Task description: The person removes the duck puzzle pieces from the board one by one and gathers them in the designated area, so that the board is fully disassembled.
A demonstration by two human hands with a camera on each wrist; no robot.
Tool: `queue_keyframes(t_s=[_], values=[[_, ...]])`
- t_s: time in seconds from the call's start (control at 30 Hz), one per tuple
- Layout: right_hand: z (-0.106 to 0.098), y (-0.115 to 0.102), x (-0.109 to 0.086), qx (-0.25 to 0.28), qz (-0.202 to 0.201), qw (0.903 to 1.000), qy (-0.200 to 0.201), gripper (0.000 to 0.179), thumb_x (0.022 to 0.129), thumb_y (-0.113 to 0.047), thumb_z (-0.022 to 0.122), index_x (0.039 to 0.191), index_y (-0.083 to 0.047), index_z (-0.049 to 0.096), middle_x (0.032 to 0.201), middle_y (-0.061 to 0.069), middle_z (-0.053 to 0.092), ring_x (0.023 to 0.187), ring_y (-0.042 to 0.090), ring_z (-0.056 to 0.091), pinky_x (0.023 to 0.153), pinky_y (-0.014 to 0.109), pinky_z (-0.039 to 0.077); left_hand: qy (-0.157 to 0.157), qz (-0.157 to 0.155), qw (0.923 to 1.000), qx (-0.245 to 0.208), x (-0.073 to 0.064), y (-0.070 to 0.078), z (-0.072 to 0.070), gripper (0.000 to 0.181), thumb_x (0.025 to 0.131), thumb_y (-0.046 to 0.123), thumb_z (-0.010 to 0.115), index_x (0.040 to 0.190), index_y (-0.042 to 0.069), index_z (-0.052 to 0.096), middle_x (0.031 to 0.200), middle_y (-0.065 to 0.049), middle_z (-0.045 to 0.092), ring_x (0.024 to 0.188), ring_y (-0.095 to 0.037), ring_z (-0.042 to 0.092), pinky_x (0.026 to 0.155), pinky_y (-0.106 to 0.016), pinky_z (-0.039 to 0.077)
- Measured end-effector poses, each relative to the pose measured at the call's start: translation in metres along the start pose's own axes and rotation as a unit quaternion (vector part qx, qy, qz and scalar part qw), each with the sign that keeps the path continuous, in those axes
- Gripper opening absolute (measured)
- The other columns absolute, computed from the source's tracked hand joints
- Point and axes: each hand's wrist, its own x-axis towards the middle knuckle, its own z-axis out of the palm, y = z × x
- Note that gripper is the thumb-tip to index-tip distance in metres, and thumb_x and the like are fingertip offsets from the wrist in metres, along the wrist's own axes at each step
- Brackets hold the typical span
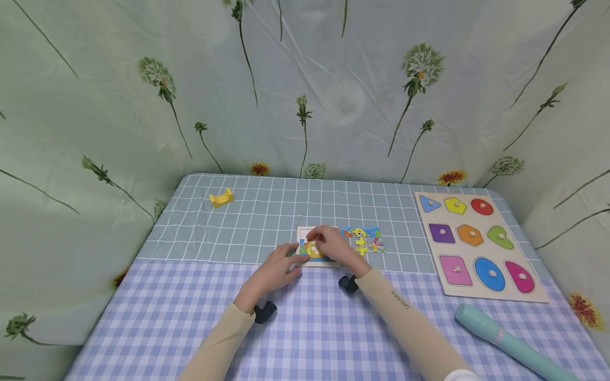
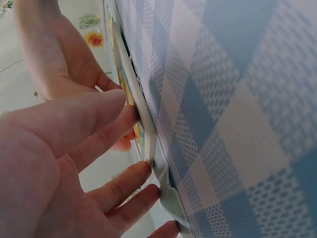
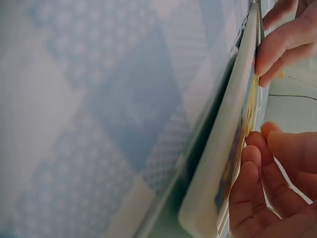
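Note:
A small jigsaw puzzle in a pale wooden frame lies at the table's middle, colourful pieces filling its lower part. My left hand is at the frame's left side, fingers extended; in the left wrist view, fingertips touch its edge. Over the puzzle's upper middle is my right hand, fingers bent and tips brought together at the surface. In the right wrist view, its fingertips meet the puzzle face; whether a piece is between them is hidden. Loose puzzle pieces lie right of the frame, partly behind the right hand.
A wooden shape board with coloured knobbed shapes lies at the right. Below it is a teal stick-like object with a thicker end. A yellow curved block sits at the back left. Flower-printed fabric stands behind the table.

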Motion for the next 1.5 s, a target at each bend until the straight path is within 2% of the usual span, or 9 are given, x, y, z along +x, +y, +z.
queue_keyframes(t_s=[0.27,0.4,0.57,0.7,0.83,0.9,1.13,1.27,1.5], values=[[0.002,-0.006,0.002,0.012,0.01,0.9999,0.003,0.029,0.084,0.012,0.053,0.105,0.001,0.069,0.096,0.009,0.063,0.082,0.019,0.055,0.075,0.031,0.047,-0.004,-0.01,0.9999,0.008,0.0,0.001,0.001,0.034,0.094,0.02,0.062,0.128,0.012,0.063,0.143,-0.023,0.04,0.129,-0.039,0.037,0.101,-0.056,0.032],[0.003,-0.009,0.002,0.009,-0.013,0.9999,0.006,0.022,0.085,0.009,0.057,0.101,0.0,0.07,0.086,0.008,0.056,0.078,0.019,0.052,0.072,0.031,0.047,-0.003,-0.01,0.9999,0.008,0.001,0.001,0.002,0.035,0.094,0.02,0.062,0.128,0.011,0.063,0.143,-0.022,0.04,0.128,-0.038,0.038,0.1,-0.057,0.034],[0.007,-0.01,0.004,-0.017,-0.023,0.9994,0.019,0.018,0.086,0.008,0.058,0.095,-0.002,0.07,0.084,0.005,0.055,0.077,0.018,0.051,0.072,0.03,0.045,-0.004,-0.011,0.9999,0.007,0.0,0.002,0.001,0.035,0.094,0.02,0.062,0.128,0.011,0.063,0.143,-0.022,0.04,0.128,-0.038,0.038,0.1,-0.057,0.033],[0.003,-0.003,0.001,0.012,-0.012,0.9993,0.035,0.02,0.086,0.009,0.056,0.097,-0.002,0.068,0.081,0.004,0.057,0.072,0.016,0.052,0.067,0.029,0.045,-0.006,-0.017,0.9998,0.0,0.0,0.003,0.001,0.035,0.094,0.02,0.062,0.128,0.012,0.063,0.143,-0.022,0.04,0.129,-0.038,0.037,0.101,-0.057,0.032],[-0.014,0.007,-0.008,0.052,0.021,0.9959,0.072,0.019,0.083,0.009,0.054,0.095,0.0,0.066,0.08,0.006,0.06,0.07,0.017,0.053,0.063,0.028,0.044,-0.007,-0.023,0.9997,-0.002,0.001,0.003,0.002,0.035,0.095,0.021,0.061,0.129,0.012,0.062,0.144,-0.022,0.039,0.13,-0.039,0.036,0.102,-0.057,0.03],[-0.025,0.013,-0.013,0.053,0.044,0.9938,0.088,0.016,0.081,0.009,0.055,0.091,0.0,0.065,0.08,0.007,0.061,0.071,0.017,0.053,0.064,0.027,0.044,-0.008,-0.025,0.9997,-0.002,0.001,0.003,0.002,0.036,0.095,0.021,0.061,0.13,0.012,0.062,0.144,-0.023,0.038,0.131,-0.039,0.035,0.103,-0.057,0.03],[-0.047,0.034,-0.029,0.008,0.084,0.9937,0.073,0.011,0.082,0.009,0.057,0.089,0.004,0.063,0.08,0.009,0.06,0.071,0.019,0.053,0.063,0.028,0.044,-0.006,-0.025,0.9997,-0.006,-0.001,0.003,0.0,0.036,0.095,0.02,0.061,0.13,0.012,0.061,0.144,-0.023,0.038,0.131,-0.039,0.034,0.103,-0.059,0.028],[-0.049,0.039,-0.033,-0.021,0.079,0.9949,0.058,0.01,0.084,0.009,0.056,0.09,0.003,0.063,0.079,0.008,0.059,0.07,0.018,0.051,0.062,0.028,0.044,-0.002,-0.021,0.9997,-0.008,-0.002,0.003,0.0,0.036,0.095,0.02,0.061,0.13,0.012,0.061,0.144,-0.023,0.038,0.131,-0.039,0.035,0.103,-0.059,0.028],[-0.049,0.037,-0.032,-0.074,0.059,0.9937,0.059,0.014,0.083,0.013,0.054,0.085,0.002,0.063,0.077,0.007,0.059,0.067,0.018,0.048,0.06,0.029,0.042,-0.005,-0.02,0.9998,-0.006,-0.001,0.002,0.002,0.036,0.095,0.02,0.061,0.13,0.013,0.061,0.145,-0.022,0.037,0.131,-0.039,0.034,0.103,-0.058,0.028]])
